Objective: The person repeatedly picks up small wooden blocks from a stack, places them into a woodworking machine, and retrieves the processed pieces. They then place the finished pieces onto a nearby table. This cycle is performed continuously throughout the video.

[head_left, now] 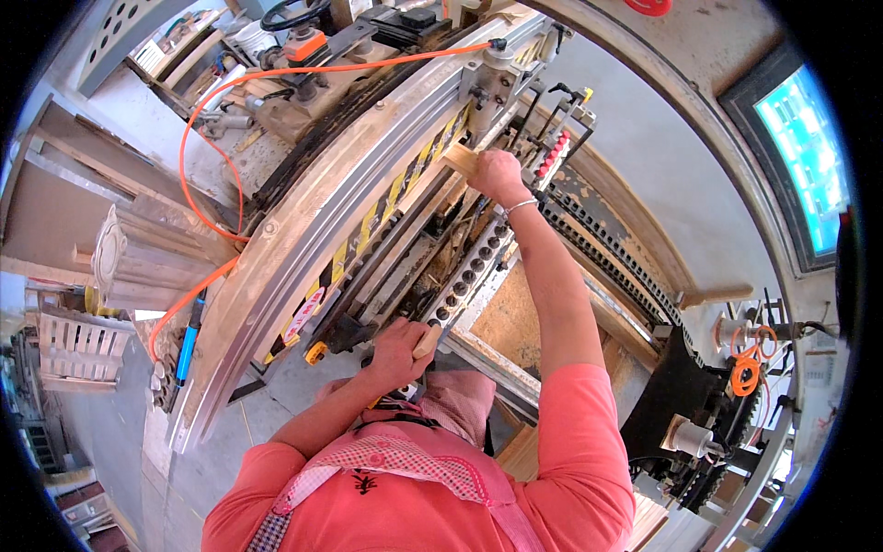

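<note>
My right hand [498,177] reaches far forward over a woodworking machine, its fingers closed on a pale wooden block [462,160]. Close to my body, my left hand [399,355] curls round a small wooden piece [427,340], whose light end pokes out beside the thumb. I cannot tell its full length. Between the hands runs a metal rail with a row of round dark fittings [465,278]. Red knobs [554,155] stand just right of my right hand. Yellow-and-black striped tape [395,195] lines the machine's beam on the left.
An orange hose [184,161] loops over the left beam [269,228]. Toothed black tracks [607,244] lie right of my right arm. A lit screen [802,156] hangs at the far right, above orange-handled scissors [747,370]. Stacked boards [152,253] stand at left.
</note>
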Tool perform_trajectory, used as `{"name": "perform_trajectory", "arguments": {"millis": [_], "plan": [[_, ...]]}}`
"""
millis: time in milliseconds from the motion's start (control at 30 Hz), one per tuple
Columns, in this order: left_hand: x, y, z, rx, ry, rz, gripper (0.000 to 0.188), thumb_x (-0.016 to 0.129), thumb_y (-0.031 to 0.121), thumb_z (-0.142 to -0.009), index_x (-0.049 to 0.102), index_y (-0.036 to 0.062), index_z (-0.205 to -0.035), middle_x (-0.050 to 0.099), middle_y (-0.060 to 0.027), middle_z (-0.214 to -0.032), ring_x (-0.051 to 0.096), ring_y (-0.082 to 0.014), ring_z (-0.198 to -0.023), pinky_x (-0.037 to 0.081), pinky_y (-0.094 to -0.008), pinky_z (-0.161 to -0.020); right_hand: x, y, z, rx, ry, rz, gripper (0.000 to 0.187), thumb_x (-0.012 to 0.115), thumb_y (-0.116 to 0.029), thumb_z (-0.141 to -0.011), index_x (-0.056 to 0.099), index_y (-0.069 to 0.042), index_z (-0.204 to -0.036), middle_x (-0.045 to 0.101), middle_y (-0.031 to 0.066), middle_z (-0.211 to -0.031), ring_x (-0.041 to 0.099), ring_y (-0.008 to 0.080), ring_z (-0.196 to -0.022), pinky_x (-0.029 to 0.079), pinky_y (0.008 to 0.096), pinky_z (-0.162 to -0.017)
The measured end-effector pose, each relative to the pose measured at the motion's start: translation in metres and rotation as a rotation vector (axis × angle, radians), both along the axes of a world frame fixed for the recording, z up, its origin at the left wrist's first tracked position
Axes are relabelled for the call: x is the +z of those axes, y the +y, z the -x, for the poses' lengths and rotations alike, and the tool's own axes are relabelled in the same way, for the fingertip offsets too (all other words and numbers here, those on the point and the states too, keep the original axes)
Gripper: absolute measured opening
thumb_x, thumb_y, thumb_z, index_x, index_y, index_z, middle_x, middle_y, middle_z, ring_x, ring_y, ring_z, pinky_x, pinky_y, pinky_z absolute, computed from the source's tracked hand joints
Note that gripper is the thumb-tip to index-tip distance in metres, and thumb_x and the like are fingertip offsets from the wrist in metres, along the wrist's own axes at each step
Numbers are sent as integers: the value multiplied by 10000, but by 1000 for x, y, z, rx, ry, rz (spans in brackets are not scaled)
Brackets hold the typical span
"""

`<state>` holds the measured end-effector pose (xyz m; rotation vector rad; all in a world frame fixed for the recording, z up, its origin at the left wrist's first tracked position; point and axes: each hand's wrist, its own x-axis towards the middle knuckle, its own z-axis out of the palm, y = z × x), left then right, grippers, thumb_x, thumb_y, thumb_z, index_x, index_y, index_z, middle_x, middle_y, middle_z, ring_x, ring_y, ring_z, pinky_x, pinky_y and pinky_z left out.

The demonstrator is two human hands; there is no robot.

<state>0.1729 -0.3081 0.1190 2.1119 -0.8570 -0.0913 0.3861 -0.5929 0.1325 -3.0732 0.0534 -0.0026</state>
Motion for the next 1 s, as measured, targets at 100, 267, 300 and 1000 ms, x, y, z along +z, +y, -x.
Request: {"name": "perform_trajectory", "arguments": {"millis": [100, 267, 300, 1000], "plan": [[0, -2, 2, 15, -7, -14, 197, 601, 144, -765, 570, 32, -924, 568, -141, -812, 531, -360, -740, 442, -444, -644, -3, -2, -1, -3, 12, 6, 333, 640, -341, -660, 665, -33, -784, 643, 150, -839, 629, 291, -810, 512, 369, -727], [11, -5, 2, 54, 25, -23, 190, 601, 153, -765, 582, 29, -907, 565, -151, -810, 532, -368, -748, 443, -446, -652, -10, -5, -4, -16, 2, -8, 322, 640, -335, -662, 666, -38, -783, 642, 147, -837, 628, 289, -809, 512, 371, -726], [10, -5, 2, 51, 22, -19, 187, 601, 153, -765, 584, 28, -902, 565, -153, -810, 532, -369, -747, 443, -447, -650, -11, -5, -4, -12, -4, -10, 321, 640, -334, -661, 666, -38, -782, 642, 147, -835, 628, 291, -807, 511, 372, -725], [6, -2, 0, 59, 46, 19, 152, 605, 141, -761, 589, 42, -875, 541, -149, -765, 520, -359, -706, 429, -431, -613, 7, 0, 2, -15, 19, -31, 323, 652, -331, -667, 663, -34, -795, 645, 141, -837, 627, 283, -821, 513, 369, -720]]}}
